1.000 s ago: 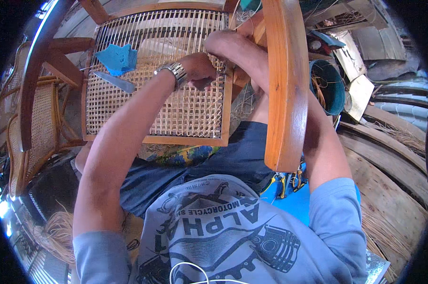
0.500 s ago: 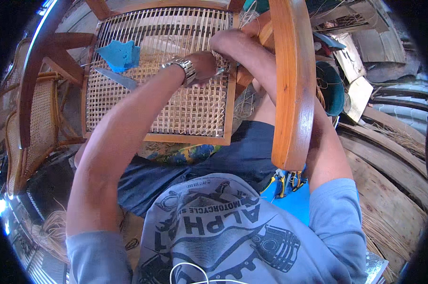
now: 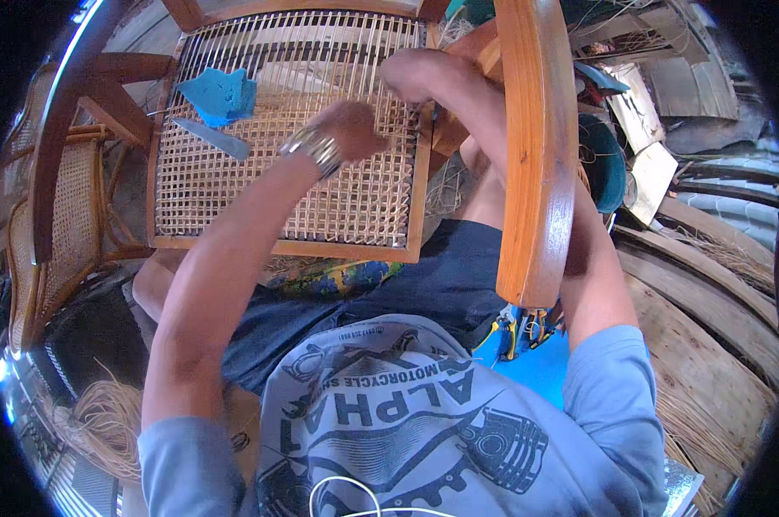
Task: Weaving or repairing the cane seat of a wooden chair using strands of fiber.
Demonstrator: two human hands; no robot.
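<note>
L hand (image 3: 352,131) over seat (image 3: 346,251), upper ctr, blurred, can't tell grip | R hand (image 3: 405,76) nr seat R edge, grip unclear | blue foam (image 3: 217,96) + blade (image 3: 210,138) on seat, upper L

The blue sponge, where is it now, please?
In the head view, the blue sponge lies on the left half of the woven seat, just above the grey tool.

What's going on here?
A person has both bare hands at a cane seat. The left hand, blurred, is over the weave; the right hand is by the seat's right edge. What either holds can't be made out. The near part is a close grid; the far part is mostly strands running one way. A blue pad and a grey tool lie toward the left.
</note>
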